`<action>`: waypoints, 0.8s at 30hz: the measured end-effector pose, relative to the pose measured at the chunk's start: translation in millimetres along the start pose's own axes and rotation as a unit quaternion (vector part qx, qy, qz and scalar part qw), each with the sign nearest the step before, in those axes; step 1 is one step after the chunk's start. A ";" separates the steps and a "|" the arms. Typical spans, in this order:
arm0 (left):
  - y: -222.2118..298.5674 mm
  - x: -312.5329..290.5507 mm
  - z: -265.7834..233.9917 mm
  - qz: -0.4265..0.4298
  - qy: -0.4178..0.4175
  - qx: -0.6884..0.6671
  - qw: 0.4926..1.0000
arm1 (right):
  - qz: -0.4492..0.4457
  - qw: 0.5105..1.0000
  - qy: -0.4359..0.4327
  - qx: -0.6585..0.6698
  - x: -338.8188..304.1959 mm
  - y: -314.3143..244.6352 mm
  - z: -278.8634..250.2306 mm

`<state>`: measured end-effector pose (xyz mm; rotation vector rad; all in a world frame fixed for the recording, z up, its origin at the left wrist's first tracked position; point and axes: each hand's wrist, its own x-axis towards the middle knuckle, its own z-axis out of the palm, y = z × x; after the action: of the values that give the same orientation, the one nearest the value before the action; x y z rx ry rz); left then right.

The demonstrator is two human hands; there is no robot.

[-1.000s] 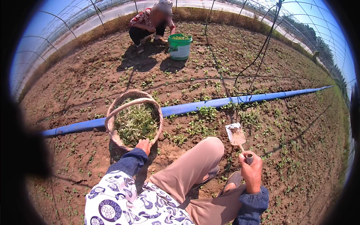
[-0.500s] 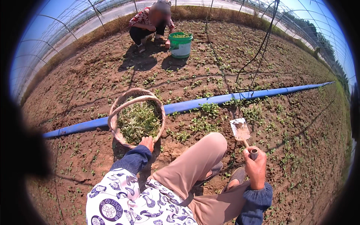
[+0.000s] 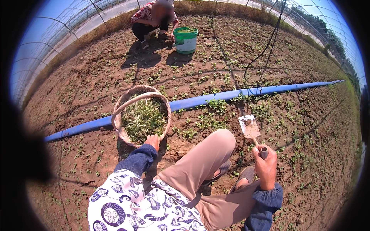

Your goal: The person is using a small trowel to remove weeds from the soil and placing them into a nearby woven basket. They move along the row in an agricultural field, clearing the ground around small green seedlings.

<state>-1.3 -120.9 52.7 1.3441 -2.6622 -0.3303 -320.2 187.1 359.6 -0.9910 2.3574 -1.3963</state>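
A round wicker basket (image 3: 122, 135) with an arched handle stands on the soil to the left, filled with loose green plants (image 3: 142, 121). My left hand (image 3: 152, 141) is closed on its near rim, the thumb side hidden. On the right, my right hand (image 3: 266, 166) wraps round the handle of a small trowel (image 3: 249, 127). The trowel's flat, squarish, soil-smeared blade points away from me, above ground dotted with small green plants. Its hollow handle end shows at the top of my fist. My bent knees lie between the two hands.
A flat blue hose (image 3: 208, 99) crosses the field just beyond the basket and trowel. Farther off, another person (image 3: 143, 29) squats beside a green bucket (image 3: 185, 42) holding greens. Black cables (image 3: 269, 52) hang down to the hose at the right. Low plants (image 3: 210, 122) dot the soil.
The whole view has shifted a little, so the far person, bucket and hose sit slightly higher. Both my hands keep their holds on the basket and the trowel.
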 end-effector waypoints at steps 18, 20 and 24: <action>-3.0 -0.1 2.0 -0.005 -0.019 -0.001 1.000 | 0.040 0.999 -0.013 0.026 -2.3 0.9 -1.4; -1.7 -1.7 1.0 -0.011 -0.013 -0.011 1.000 | 0.039 0.999 -0.012 0.014 -2.9 0.5 -1.6; -7.2 2.1 5.2 0.011 -0.002 0.001 1.000 | 0.029 1.000 -0.002 0.004 -2.8 4.4 -1.6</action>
<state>1.9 -126.0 45.9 1.3150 -2.6805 -0.3278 -320.8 191.4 356.4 -0.9152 2.3551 -1.3805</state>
